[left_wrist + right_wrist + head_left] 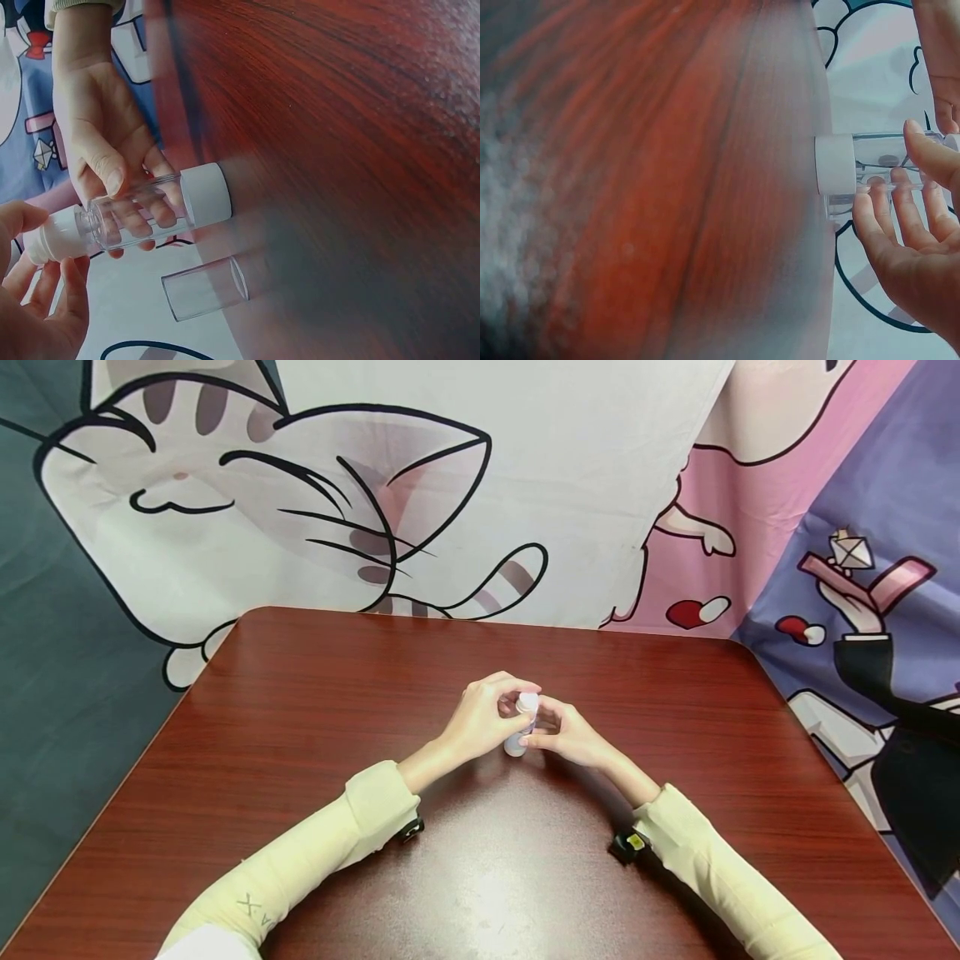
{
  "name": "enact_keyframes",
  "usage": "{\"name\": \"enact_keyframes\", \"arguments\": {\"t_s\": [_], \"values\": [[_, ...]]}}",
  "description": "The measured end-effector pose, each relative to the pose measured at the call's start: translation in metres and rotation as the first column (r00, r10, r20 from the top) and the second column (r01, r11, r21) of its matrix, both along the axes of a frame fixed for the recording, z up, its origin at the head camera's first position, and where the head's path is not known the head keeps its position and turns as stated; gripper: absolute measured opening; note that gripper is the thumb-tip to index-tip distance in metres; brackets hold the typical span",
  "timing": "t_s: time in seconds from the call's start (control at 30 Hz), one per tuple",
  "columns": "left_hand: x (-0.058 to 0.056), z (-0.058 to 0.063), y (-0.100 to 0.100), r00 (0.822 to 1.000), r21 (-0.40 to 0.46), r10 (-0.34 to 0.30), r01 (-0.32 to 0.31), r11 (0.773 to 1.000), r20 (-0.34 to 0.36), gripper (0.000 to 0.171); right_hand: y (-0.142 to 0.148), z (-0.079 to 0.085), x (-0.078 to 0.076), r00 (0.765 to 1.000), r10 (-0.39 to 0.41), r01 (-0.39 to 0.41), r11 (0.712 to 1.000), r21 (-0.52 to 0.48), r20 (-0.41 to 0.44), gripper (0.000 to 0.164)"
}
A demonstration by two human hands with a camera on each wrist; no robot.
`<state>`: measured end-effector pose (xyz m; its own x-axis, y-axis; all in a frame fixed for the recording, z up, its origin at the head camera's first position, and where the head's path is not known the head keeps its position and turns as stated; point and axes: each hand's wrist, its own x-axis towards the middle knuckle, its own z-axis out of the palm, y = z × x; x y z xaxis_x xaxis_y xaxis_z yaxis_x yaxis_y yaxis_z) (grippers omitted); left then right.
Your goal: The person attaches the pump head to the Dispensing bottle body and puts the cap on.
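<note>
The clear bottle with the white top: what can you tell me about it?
The bottle has a see-through, cylindrical body, like plastic or glass, between a wide white base and a narrower white top. It looks roughly upright, its base apparently on the table. The left hand grips the top; the right hand holds the body. Its contents are unclear.

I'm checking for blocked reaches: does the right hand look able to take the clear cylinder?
Probably not yet: the right hand is busy holding the bottle, and the clear cylinder stands behind it. A freed hand likely could.
</note>
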<state>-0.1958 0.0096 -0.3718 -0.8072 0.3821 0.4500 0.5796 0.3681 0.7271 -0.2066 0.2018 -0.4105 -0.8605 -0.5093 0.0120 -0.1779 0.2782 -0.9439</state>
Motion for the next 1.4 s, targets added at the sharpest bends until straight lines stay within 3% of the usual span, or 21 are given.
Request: {"name": "enact_keyframes", "arguments": {"t_s": [0.3,0.73,1.4], "values": [[0.0016,0.0001,0.0009,0.999,0.029,-0.017,0.016,0.999,0.032,0.030,0.0003,-0.0009,0.0002,1.000,0.006,-0.006,1.000,-0.014,0.004,0.054],[0.0015,-0.0010,0.0020,1.000,-0.023,0.003,-0.004,1.000,-0.031,0.030,0.0008,-0.0019,0.0001,1.000,0.006,-0.006,1.000,-0.021,0.014,0.055],[0.0003,-0.0028,0.0021,1.000,0.000,-0.014,0.014,1.000,-0.025,0.032,0.0017,-0.0020,-0.0003,1.000,0.018,-0.018,1.000,-0.020,-0.009,0.054]]}}
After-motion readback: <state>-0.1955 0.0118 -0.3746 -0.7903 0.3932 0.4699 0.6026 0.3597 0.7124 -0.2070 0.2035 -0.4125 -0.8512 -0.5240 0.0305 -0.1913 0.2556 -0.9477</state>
